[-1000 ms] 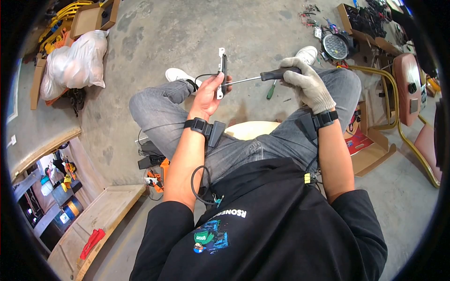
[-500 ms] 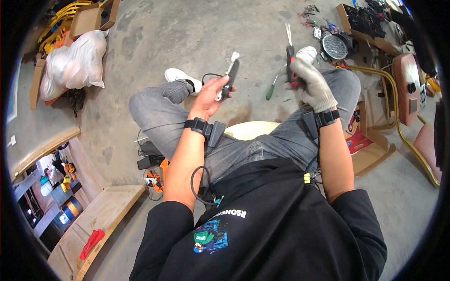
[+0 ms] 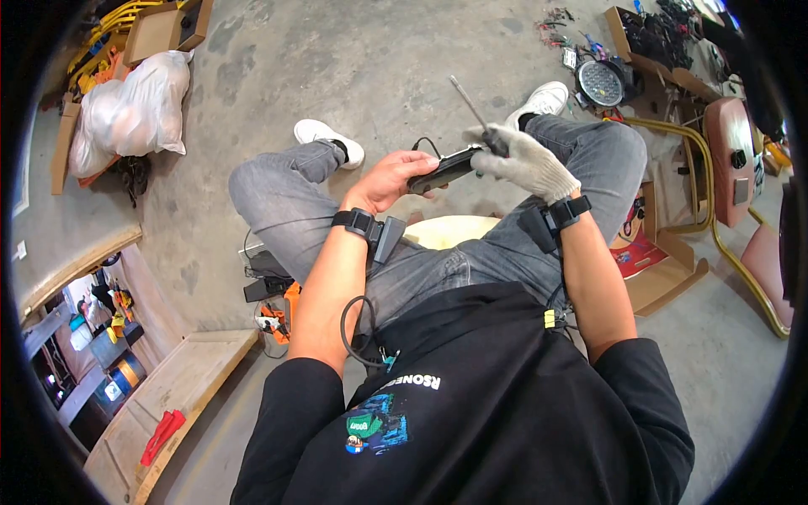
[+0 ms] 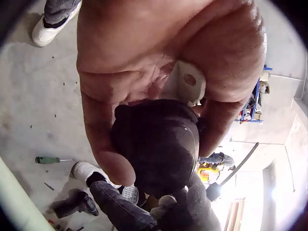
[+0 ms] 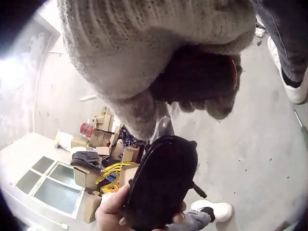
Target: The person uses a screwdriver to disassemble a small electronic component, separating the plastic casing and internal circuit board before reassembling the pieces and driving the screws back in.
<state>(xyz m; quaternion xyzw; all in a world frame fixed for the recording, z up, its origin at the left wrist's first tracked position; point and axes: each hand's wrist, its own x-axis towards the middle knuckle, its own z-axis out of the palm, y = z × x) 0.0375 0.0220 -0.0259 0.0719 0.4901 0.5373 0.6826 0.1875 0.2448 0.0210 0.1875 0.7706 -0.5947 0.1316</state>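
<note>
In the head view the bare left hand (image 3: 387, 182) grips one end of a long black device (image 3: 446, 172) with a metal bracket along its upper side. The gloved right hand (image 3: 532, 163) is at the device's other end, holding a screwdriver whose shaft (image 3: 470, 104) points up and left, away from the device. The left wrist view shows the rounded black end (image 4: 154, 144) between thumb and fingers, and a holed bracket tab (image 4: 187, 86). In the right wrist view the dark screwdriver handle (image 5: 195, 77) lies inside the glove. Whether the glove grips the device is unclear.
A green screwdriver (image 4: 47, 160) lies on the floor. A round lamp (image 3: 601, 82), small tools and boxes are at the upper right, beside a gold-framed chair (image 3: 730, 168). White bags (image 3: 139, 109) stand at the upper left.
The device has turned from roughly upright to pointing right. The screwdriver, first touching the device, swung upright and now tilts up-left, as the gloved hand moved left to the device.
</note>
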